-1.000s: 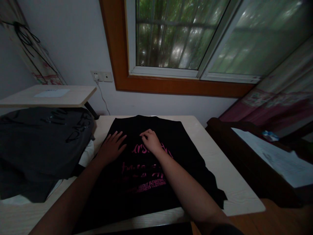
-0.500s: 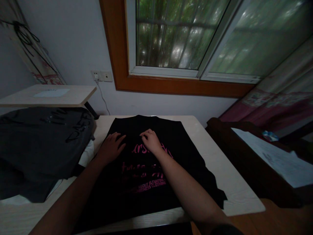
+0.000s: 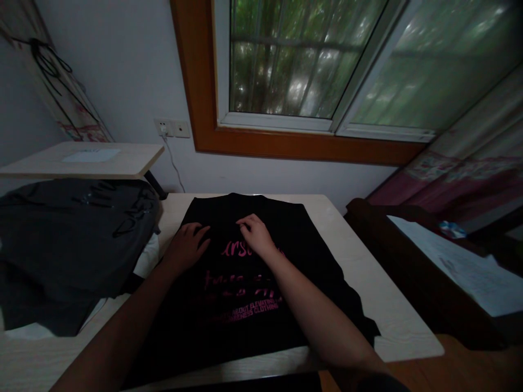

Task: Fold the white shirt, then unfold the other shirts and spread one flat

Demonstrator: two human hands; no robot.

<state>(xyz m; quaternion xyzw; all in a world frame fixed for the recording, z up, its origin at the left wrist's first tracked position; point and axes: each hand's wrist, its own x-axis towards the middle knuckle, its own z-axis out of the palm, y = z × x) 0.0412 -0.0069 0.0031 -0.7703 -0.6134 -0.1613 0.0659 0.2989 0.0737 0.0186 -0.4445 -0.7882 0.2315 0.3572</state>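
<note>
A black T-shirt [image 3: 229, 340] with pink lettering lies spread on the pale wooden table, its surface mostly flat. My left hand [image 3: 188, 243] rests on its upper left part, fingers spread and nothing held. Over the shirt's upper middle is my right hand [image 3: 255, 233], fingers loosely bent toward the left and lying on the cloth. That hand and forearm cover part of the pink print. No fold of cloth shows gripped in either hand.
Dark grey printed clothing [image 3: 77, 245] is heaped at the left, below a raised wooden shelf [image 3: 139, 163] with a paper on it. The tabletop [image 3: 392, 305] has a rounded right corner. Beyond it, a dark brown piece of furniture [image 3: 412, 272] holds a white sheet [image 3: 453, 267].
My right hand has slid very slightly to the right over the shirt. My left hand stays in nearly the same place, and the view has shifted a little.
</note>
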